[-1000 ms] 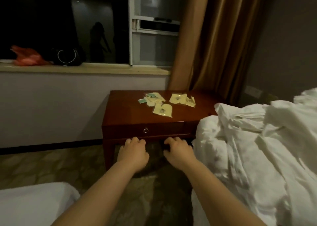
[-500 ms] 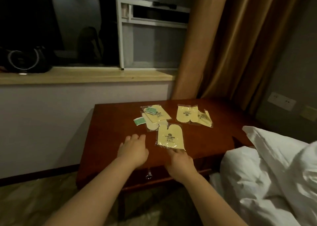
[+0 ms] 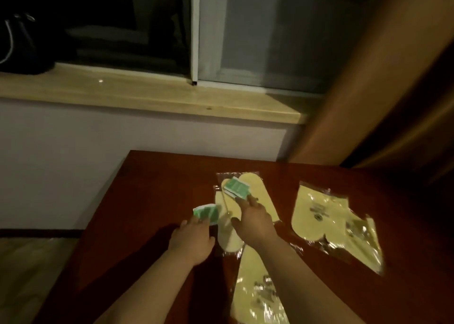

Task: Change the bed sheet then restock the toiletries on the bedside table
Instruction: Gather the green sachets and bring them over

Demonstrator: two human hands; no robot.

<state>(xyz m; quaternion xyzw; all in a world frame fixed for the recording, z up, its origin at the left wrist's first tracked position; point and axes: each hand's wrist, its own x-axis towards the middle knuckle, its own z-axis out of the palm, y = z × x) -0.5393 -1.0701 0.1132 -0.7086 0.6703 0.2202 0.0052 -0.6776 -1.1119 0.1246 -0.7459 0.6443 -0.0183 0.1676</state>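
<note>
The left hand (image 3: 191,240) reaches forward over the dark red polished wooden desk (image 3: 152,188), its fingertips at the near edge of a small green-and-white sachet (image 3: 206,213) that sits at a slant, one end lifted; whether the fingers pinch it or only touch it cannot be told through the blur. The right hand (image 3: 254,221) lies just beside it, fingers stretched forward with the tips on the near corner of a second small green sachet (image 3: 236,188); that sachet rests on top of a clear plastic packet of pale yellow slippers (image 3: 260,191), and again a true grip cannot be made out.

Under and between both hands a further pale yellow slipper packet (image 3: 229,232) lies flat on the desk; another (image 3: 258,289) runs toward the near edge beneath the right forearm; a wider pale yellow packet in shiny wrap (image 3: 329,223) lies to the right, apart from the hands.

Beyond the desk stands a white wall under a light wooden window sill (image 3: 152,95); a black bag (image 3: 19,46) sits at its left end; a brown curtain (image 3: 383,73) hangs at the right.
</note>
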